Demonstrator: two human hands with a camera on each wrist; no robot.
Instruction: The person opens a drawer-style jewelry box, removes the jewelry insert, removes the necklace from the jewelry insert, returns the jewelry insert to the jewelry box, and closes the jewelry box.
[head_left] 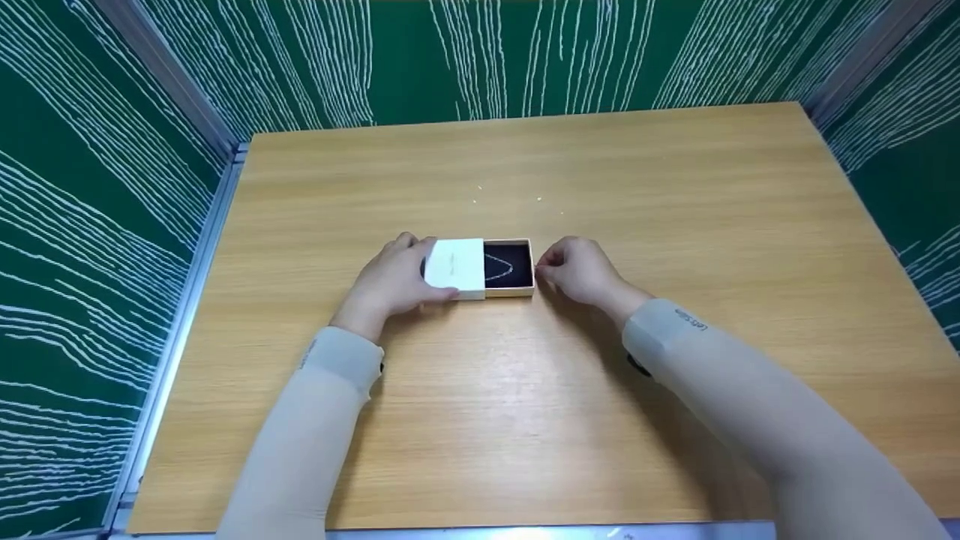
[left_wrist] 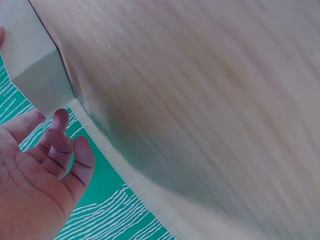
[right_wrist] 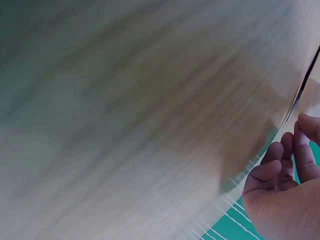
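Note:
A small white box sleeve (head_left: 455,268) lies in the middle of the wooden table (head_left: 525,420). Its tan-edged drawer (head_left: 527,264) sticks out to the right, showing a black lining with a thin chain necklace (head_left: 501,268) on it. My left hand (head_left: 405,276) grips the sleeve from its left end, thumb on the near side and fingers at the far side. The left wrist view shows that sleeve (left_wrist: 35,65) just above the left hand's fingers (left_wrist: 62,145). My right hand (head_left: 553,266) is at the drawer's right end with fingers curled and fingertips pinched against it. In the blurred right wrist view the curled fingers (right_wrist: 280,167) sit beside the box edge (right_wrist: 314,87).
Green panels with white wavy lines (head_left: 90,225) wall the table on the left, back and right, set in metal frame rails (head_left: 187,292). A few tiny pale specks (head_left: 538,199) lie on the wood behind the box.

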